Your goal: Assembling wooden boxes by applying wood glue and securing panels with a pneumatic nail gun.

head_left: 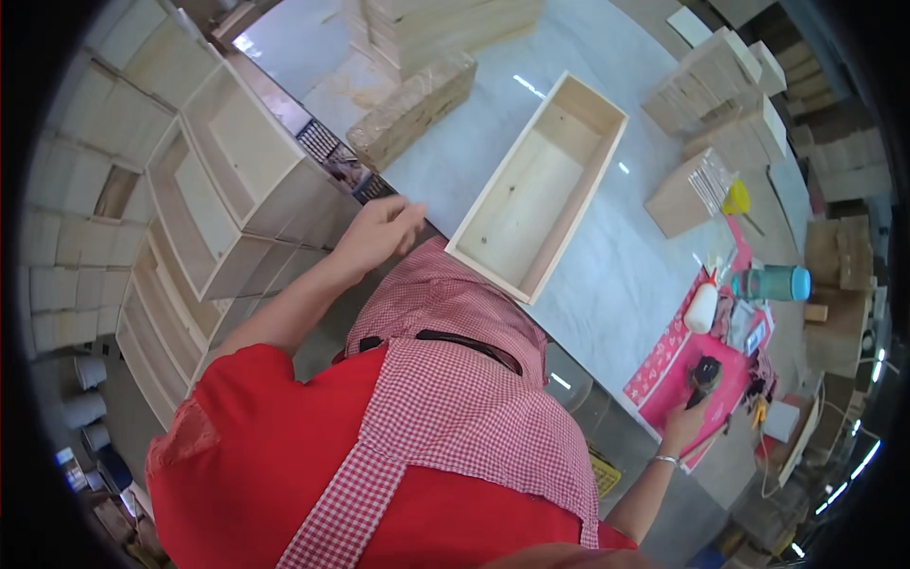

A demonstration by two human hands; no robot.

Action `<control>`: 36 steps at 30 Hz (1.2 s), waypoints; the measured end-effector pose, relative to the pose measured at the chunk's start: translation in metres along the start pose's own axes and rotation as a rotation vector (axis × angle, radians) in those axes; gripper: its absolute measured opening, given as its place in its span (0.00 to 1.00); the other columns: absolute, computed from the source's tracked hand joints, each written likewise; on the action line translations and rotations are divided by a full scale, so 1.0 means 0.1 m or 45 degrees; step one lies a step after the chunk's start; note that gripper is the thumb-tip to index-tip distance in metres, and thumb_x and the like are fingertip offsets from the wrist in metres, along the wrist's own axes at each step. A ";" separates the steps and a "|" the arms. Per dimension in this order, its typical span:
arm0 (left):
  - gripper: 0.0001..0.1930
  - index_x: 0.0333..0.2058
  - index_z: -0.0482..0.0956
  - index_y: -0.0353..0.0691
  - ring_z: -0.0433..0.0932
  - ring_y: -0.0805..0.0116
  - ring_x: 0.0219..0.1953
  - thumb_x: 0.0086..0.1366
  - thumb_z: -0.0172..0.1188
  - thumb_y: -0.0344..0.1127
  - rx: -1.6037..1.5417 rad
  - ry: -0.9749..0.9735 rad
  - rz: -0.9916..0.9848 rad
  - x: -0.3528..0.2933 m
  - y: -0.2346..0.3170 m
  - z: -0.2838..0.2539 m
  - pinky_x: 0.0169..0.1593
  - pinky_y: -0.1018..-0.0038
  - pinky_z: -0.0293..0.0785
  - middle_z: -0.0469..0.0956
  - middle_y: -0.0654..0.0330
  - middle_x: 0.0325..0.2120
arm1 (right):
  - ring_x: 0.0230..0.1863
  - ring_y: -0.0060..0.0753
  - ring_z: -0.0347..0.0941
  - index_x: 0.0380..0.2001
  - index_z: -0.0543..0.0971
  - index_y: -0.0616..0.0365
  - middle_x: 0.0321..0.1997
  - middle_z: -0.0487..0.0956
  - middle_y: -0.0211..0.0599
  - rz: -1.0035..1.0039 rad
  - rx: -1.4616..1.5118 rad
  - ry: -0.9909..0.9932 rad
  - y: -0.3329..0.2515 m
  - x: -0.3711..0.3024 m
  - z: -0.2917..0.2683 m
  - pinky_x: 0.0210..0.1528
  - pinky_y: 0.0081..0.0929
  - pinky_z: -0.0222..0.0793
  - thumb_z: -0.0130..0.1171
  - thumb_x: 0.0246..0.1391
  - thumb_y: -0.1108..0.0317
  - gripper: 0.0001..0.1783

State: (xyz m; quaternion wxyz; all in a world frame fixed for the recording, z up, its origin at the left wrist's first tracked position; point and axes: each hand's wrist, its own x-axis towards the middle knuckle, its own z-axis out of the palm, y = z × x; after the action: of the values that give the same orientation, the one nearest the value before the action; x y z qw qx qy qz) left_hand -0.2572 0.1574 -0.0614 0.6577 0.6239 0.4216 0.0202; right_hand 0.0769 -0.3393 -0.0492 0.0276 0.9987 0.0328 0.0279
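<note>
An open rectangular wooden box (pixel 531 194) of pale wood lies on the table, its near corner at the front edge. My left hand (pixel 377 232) hovers left of that corner, with fingers loosely bent and nothing visible in them. Far to the right, my right hand (pixel 684 425) is closed around the handle of a dark hand tool (pixel 703 374) with a rounded black head. Its exact kind is too small to make out. The tool is over a bright pink mat (pixel 659 403) at the table's right front corner.
Stacked wooden boxes (pixel 275 204) stand close on my left. Wrapped wood pieces (pixel 417 109) lie on the marbled table (pixel 588 313). A white squeeze bottle (pixel 701 308), a teal bottle (pixel 773 283), a yellow scoop-like thing (pixel 737 198) and wood bundles (pixel 687 194) stand along the right.
</note>
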 end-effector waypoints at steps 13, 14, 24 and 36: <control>0.21 0.49 0.79 0.38 0.80 0.55 0.47 0.55 0.53 0.29 0.198 0.306 0.341 0.30 0.34 0.67 0.53 0.63 0.73 0.81 0.45 0.43 | 0.42 0.53 0.77 0.51 0.72 0.69 0.44 0.78 0.57 -0.563 0.588 0.632 0.14 0.07 0.31 0.45 0.42 0.74 0.58 0.56 0.63 0.24; 0.21 0.49 0.78 0.38 0.80 0.56 0.48 0.55 0.53 0.29 0.110 0.325 0.385 0.08 0.43 0.63 0.53 0.65 0.72 0.81 0.45 0.43 | 0.31 0.50 0.80 0.41 0.78 0.66 0.32 0.82 0.51 -0.531 0.616 0.950 0.04 0.03 0.18 0.34 0.44 0.77 0.58 0.50 0.67 0.17; 0.18 0.53 0.75 0.34 0.79 0.75 0.38 0.66 0.56 0.34 -0.228 1.695 0.500 -2.63 0.07 -0.68 0.41 0.74 0.78 0.81 0.61 0.40 | 0.37 0.49 0.79 0.51 0.73 0.69 0.36 0.81 0.51 -0.695 0.951 0.767 -1.13 0.15 -0.07 0.41 0.41 0.76 0.64 0.56 0.58 0.27; 0.18 0.47 0.78 0.31 0.79 0.61 0.37 0.58 0.54 0.29 -0.329 1.822 -0.033 -2.69 -1.36 -1.77 0.39 0.63 0.74 0.80 0.51 0.37 | 0.52 0.46 0.76 0.58 0.72 0.63 0.50 0.80 0.49 -0.722 0.848 0.424 -1.58 -0.15 -0.28 0.51 0.35 0.74 0.59 0.61 0.54 0.29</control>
State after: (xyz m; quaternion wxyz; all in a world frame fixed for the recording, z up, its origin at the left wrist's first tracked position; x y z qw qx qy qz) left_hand -0.6016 0.1210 -0.0092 0.2896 0.3704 0.7500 0.4651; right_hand 0.0504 -0.1814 -0.0308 -0.2936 0.8867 0.3157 0.1671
